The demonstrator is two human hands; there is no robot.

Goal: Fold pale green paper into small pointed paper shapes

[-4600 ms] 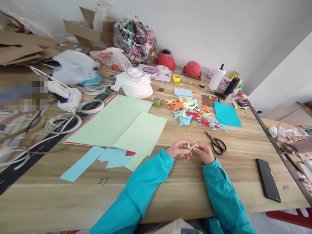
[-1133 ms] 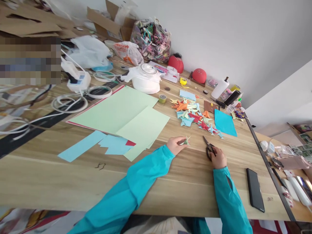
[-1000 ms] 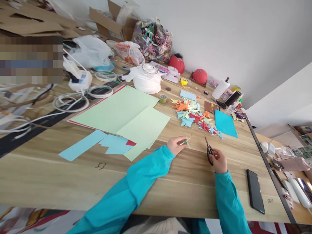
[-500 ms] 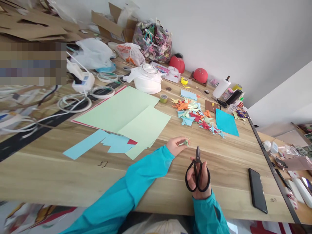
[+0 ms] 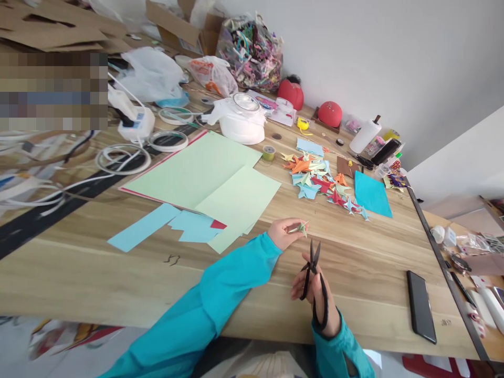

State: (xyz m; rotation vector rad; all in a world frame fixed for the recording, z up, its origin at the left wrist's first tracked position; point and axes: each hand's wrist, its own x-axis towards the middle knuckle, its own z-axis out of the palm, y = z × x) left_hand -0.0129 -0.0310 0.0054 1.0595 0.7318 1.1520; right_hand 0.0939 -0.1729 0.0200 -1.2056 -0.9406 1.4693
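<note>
L hand (image 5: 280, 234) pinching folded green paper (image 5: 302, 228) above table (image 5: 386, 252); R hand (image 5: 331, 307) gripping scissors (image 5: 314, 267), blades apart, near paper; poss. risk: tips nick paper or L hand if R wrist drifts fwd

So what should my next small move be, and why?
Probably ease the black-handled metal scissors toward the small folded pale-green paper figure. Your right grip holds them with blades parted, close to the figure but apart from it, and your left grip pinches it.
</note>
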